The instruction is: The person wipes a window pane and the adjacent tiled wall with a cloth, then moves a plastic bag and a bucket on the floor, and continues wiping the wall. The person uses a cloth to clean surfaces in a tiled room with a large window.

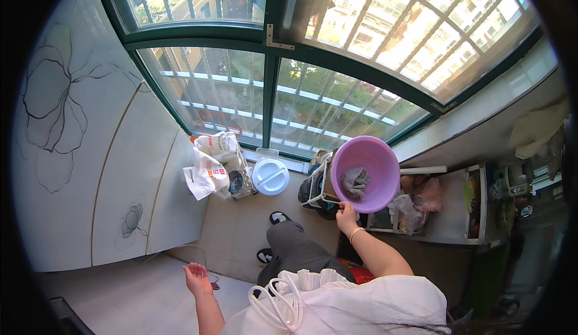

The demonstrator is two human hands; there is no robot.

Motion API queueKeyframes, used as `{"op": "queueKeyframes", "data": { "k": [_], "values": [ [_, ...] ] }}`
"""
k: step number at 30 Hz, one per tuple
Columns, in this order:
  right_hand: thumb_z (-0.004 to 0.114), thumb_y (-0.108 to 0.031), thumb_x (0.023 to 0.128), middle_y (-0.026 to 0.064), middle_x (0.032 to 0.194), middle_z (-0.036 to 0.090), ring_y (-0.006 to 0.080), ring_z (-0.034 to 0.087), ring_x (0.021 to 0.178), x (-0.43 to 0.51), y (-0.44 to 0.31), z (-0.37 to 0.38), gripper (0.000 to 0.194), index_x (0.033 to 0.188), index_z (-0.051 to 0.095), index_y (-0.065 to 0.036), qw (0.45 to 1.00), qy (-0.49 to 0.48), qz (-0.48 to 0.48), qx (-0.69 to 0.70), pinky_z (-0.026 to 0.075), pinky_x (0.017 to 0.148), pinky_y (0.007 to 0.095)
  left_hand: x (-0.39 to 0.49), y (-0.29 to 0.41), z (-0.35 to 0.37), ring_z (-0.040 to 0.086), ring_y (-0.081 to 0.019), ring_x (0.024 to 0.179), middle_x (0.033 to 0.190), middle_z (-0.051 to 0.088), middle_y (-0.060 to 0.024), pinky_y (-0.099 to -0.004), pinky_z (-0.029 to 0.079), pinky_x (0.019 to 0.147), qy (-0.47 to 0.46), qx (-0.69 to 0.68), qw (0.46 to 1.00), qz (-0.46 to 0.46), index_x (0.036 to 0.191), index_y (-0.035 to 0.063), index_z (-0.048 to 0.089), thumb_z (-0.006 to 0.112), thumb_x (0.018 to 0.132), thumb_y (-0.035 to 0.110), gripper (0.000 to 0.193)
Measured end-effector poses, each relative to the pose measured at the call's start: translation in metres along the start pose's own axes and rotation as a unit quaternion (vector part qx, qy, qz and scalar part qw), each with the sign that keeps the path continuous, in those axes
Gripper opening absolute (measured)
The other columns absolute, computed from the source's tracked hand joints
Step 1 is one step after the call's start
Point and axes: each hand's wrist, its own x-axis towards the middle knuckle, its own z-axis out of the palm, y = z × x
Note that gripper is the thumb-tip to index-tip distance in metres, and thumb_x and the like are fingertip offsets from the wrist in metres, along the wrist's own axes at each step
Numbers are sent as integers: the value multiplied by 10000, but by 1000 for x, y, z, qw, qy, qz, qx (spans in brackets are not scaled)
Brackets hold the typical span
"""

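My right hand [347,219] is at the near rim of a purple plastic basin [381,190], gripping its edge. A crumpled grey cloth [356,182] lies inside the basin, towards its left wall. The basin is beside a white rack [321,195] and hides part of it. Away to the left, my left hand [198,280] is held out over the floor with its palm turned up and nothing in it.
A white-lidded bucket [270,177] stands by the window wall, next to a container with white printed bags [212,168]. On the right, plastic bags [417,204] lie on a counter [445,219]. A large white cabinet [122,168] lines the left side.
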Motion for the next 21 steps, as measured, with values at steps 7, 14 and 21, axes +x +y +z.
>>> {"op": "queueKeyframes", "data": {
  "k": [7, 14, 21],
  "values": [
    [687, -84, 756, 278, 1456, 411, 462, 419, 1327, 108, 55, -22, 801, 1491, 371, -88, 974, 27, 215, -71, 372, 1128, 454, -23, 24, -41, 544, -132, 882, 953, 603, 9, -307, 465, 835, 62, 47, 996, 49, 1017, 109, 626, 630, 985, 430, 323],
    [763, -119, 748, 181, 1605, 233, 497, 289, 1413, 146, 31, 2, 967, 1568, 272, -270, 942, -83, 228, -231, 349, 1154, 477, -58, 7, -92, 549, -127, 875, 944, 588, 8, -306, 488, 825, 136, 105, 985, 32, 1093, 104, 619, 658, 975, 316, 246],
    [704, -210, 800, 216, 1321, 554, 467, 554, 1163, 196, 94, -39, 500, 1284, 623, -116, 963, -16, 185, -197, 454, 1020, 523, -75, -16, -89, 563, -135, 888, 944, 596, 8, -317, 494, 821, 154, 154, 976, 1, 1109, 106, 618, 654, 977, 292, 231]
  ]
}}
